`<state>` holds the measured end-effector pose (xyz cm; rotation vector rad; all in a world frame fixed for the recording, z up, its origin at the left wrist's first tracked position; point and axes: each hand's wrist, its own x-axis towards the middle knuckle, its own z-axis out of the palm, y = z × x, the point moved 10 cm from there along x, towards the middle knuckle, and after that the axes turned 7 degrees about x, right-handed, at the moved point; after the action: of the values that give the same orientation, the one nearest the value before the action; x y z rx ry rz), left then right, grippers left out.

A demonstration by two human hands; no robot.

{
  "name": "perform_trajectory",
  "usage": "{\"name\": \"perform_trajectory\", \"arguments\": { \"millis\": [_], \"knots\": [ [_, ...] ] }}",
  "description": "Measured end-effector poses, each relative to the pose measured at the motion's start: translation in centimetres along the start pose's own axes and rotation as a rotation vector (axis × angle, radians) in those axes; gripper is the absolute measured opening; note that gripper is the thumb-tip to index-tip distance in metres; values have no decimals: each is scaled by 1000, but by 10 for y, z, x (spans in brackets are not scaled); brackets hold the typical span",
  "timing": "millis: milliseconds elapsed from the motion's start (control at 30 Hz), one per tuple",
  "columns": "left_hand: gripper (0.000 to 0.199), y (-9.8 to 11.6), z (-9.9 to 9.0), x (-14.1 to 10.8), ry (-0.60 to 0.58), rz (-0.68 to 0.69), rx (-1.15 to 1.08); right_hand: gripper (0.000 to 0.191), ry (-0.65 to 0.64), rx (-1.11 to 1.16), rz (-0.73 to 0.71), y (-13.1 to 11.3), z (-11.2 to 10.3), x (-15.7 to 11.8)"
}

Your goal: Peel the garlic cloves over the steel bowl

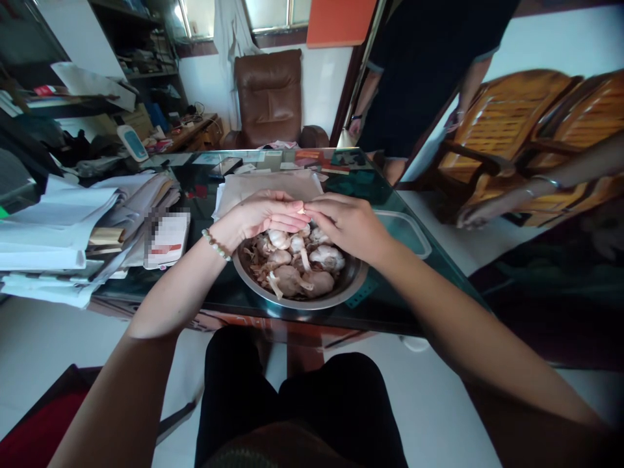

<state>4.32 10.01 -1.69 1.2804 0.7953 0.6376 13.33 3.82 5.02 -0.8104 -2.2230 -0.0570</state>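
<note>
Over the far side of a steel bowl (358, 281), my two hands meet at the fingertips. A small pale garlic clove (301, 210) shows between them. My left hand (268, 211), with a beaded bracelet above the wrist, pinches the clove from the left. From the other side my right hand (348, 221) has its fingers closed at the same clove, its fingertips partly hidden. Below them, garlic bulbs (287, 281) with dry skins and stalks fill the bowl.
Behind the bowl lie paper sheets (273, 185), and a clear plastic container (404, 234) is to the right. Stacked papers (58, 221) crowd the desk's left side. A person (424, 78) stands beyond, near wooden chairs (521, 123); another person's arm (550, 182) reaches in at right.
</note>
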Motion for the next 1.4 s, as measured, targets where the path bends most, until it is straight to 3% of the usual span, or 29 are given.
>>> {"name": "perform_trajectory", "arguments": {
  "millis": [400, 800, 1067, 1400],
  "knots": [
    [23, 0, -2, -1, 28, -5, 25, 24, 13, -75, 8, -3, 3, -1],
    [22, 1, 1, -2, 5, 6, 1, 21, 75, 12, 2, -6, -5, -1],
    [21, 5, 11, -7, -95, 19, 63, 10, 188, 47, 201, 14, -16, -1],
    [10, 8, 1, -7, -16, 52, 115, 11, 118, -85, 330, 25, -18, 0]
  ]
}}
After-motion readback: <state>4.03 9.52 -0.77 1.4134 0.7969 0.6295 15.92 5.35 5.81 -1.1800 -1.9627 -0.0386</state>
